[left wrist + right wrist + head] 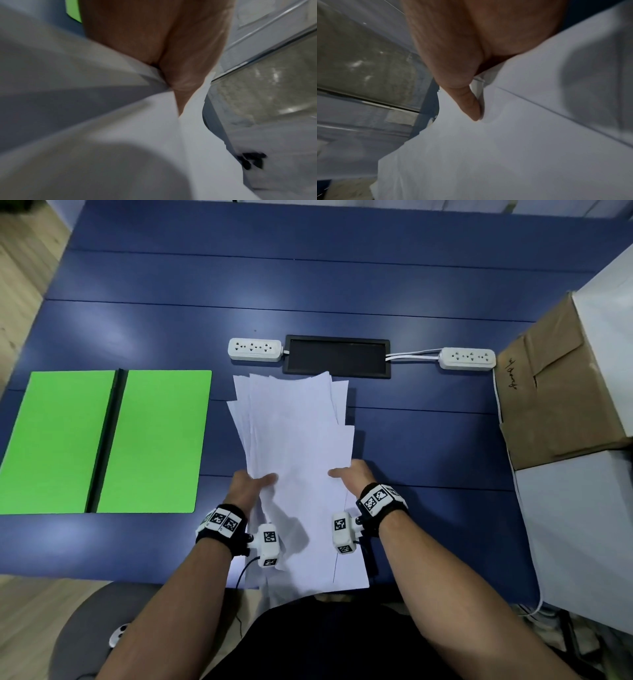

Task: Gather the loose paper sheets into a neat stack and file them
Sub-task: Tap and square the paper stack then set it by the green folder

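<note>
A big blue table (308, 285) fills the head view. On its right side sits a brown cardboard box (561, 392) with some dark handwriting on it, too small to read. On the left lies a green folder (102, 440), open flat, with a dark spine down its middle, running away from the person.

In the middle, near the front edge, are the white paper sheets (298, 440). They have no writing on them. The bunch is long from near to far. The far ends fan out unevenly and the near ends hang past the table edge toward the person.

The left hand (250, 487) pinches the left side of the sheets, thumb on top. The right hand (352, 474) pinches the right side the same way.

Behind the sheets are a black tray (337, 356) and two white power strips (255, 349), one at each end.
</note>
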The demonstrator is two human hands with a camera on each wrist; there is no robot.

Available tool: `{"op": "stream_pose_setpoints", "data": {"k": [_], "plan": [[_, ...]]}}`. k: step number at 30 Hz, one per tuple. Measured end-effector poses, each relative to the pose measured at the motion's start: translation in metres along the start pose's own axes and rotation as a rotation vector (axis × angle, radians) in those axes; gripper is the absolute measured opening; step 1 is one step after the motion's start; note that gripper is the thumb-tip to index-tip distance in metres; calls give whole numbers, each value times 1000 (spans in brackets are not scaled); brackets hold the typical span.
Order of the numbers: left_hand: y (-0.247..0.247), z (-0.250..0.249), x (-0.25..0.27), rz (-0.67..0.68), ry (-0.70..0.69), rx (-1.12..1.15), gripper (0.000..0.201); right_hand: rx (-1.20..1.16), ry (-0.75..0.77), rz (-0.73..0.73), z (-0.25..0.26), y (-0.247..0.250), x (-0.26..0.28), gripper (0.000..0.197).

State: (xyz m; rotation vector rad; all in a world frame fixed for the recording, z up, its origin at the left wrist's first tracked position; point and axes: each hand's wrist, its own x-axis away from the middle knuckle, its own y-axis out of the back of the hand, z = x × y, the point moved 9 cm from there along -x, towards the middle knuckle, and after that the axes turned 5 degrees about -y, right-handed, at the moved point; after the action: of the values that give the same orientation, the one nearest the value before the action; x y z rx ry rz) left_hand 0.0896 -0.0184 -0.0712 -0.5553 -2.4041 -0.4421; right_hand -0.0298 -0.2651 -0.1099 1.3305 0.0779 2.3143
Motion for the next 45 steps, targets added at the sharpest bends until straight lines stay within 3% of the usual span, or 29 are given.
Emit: {"op": "stream_pose_setpoints", "data": {"k": [4,6,10,13,17,21,24,28,34,35,37,39,40,42,45], "plan": [[-6,-60,18,-69,-248,122,18,-96,265,-86,54,34,35,23],[-5,-93,30,-124,-385,182,14,-155,413,-156,85,55,63,28],[-5,-147,51,-202,-604,212,15,-331,655,-331,122,85,111,79],[-12,-164,57,-222,-697,187,23,-386,752,-378,128,85,128,91],[-27,-157,54,-194,-673,160,32,-339,760,-382,121,77,130,82],[-29,-148,56,-188,-680,176,28,-368,693,-366,103,74,124,35],[-33,-156,64,-195,-738,189,26,-476,717,-354,105,77,132,11],[-44,-173,75,-147,-816,171,35,-529,832,-311,125,82,147,39],[-54,-162,68,-96,-748,48,22,-563,691,-276,109,85,125,25],[-51,-165,69,-117,-834,-9,23,-568,667,-267,107,88,121,22],[-41,-168,65,-132,-824,-48,27,-564,639,-261,107,96,116,19],[-42,-161,55,16,-825,-43,29,-530,640,-252,113,104,115,19],[-42,-159,49,76,-755,20,32,-515,645,-231,117,106,115,19],[-33,-164,51,-69,-684,22,44,-500,664,-158,128,108,116,23],[-30,-177,55,-4,-662,192,40,-447,686,-69,142,109,118,29]]}}
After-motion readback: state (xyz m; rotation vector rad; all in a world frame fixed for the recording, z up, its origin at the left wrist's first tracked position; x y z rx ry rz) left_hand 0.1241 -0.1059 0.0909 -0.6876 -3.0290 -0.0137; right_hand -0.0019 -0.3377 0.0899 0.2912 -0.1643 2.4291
